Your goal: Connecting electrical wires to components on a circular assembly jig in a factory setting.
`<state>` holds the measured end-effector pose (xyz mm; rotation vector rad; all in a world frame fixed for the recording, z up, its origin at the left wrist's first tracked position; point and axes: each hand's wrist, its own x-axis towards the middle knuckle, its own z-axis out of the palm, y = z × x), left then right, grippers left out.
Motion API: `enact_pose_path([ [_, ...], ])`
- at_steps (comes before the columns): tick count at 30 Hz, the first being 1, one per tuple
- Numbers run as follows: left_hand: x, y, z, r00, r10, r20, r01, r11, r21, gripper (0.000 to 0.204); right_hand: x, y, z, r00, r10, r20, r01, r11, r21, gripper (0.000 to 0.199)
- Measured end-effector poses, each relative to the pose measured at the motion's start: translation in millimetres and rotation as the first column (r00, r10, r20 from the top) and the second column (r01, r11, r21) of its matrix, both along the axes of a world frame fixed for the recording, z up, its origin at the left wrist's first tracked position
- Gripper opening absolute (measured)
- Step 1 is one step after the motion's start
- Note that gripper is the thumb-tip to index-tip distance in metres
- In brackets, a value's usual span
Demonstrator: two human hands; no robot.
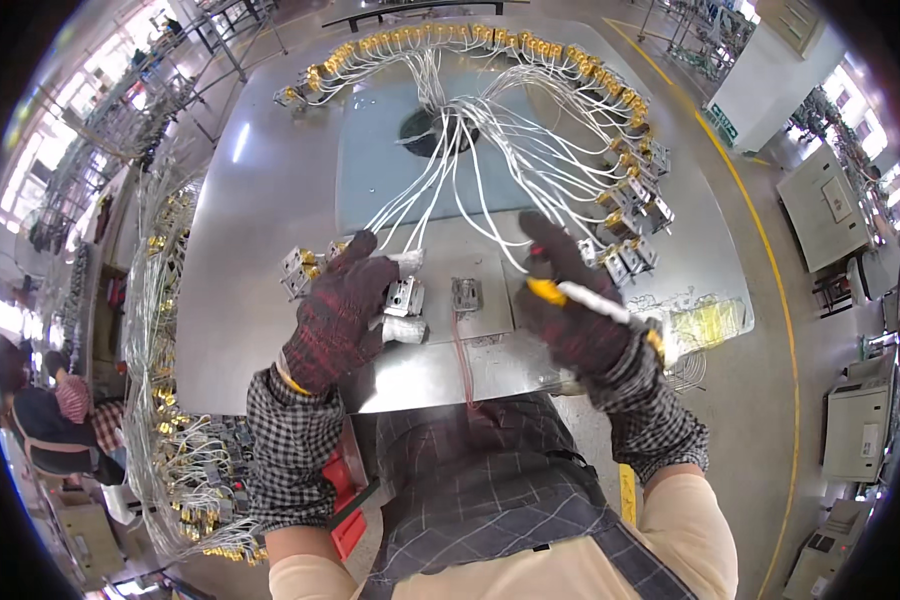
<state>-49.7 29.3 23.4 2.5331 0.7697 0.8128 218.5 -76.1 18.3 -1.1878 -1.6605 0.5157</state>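
My left hand (pixel 342 320), in a dark red-and-black glove, is closed at the left of the work surface. At its fingertips is a small silver metal connector housing (pixel 405 297), with whitish wrapped pieces just above and below it. My gloved right hand (pixel 570 300) is closed around a white-and-yellow pen-shaped tool (pixel 595 302), which slants across the palm. Between the hands, a small grey metal block (pixel 466 294) sits on a plate, with thin reddish leads (pixel 464 365) running to the near edge. White cables (pixel 480 180) fan out from a dark round opening (pixel 425 132) beyond my hands.
Gold-and-silver connectors (pixel 470 38) line the far rim of the metal table (pixel 240 220) and curve down its right side. More connectors (pixel 300 270) lie beside my left hand. Bundled cables (pixel 145 330) hang at the left. Yellow tape (pixel 710 325) covers the right corner.
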Motion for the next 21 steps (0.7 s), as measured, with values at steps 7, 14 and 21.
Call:
enact_pose_path([
  [7,13,7,10,0.999,-0.044,0.03,0.045,0.999,-0.007,0.052,61,27,20,0.983,-0.17,0.071,0.179,0.971,-0.157,0.063],
  [14,45,-14,-4,0.995,0.093,0.042,-0.096,0.992,0.081,0.054,21,33,74,0.74,-0.108,-0.663,0.147,0.989,0.003,0.077],
  [21,59,-23,3,0.98,0.159,-0.12,-0.137,0.975,0.178,0.053,-35,55,78,0.735,0.193,-0.65,0.098,0.918,0.384,0.074],
])
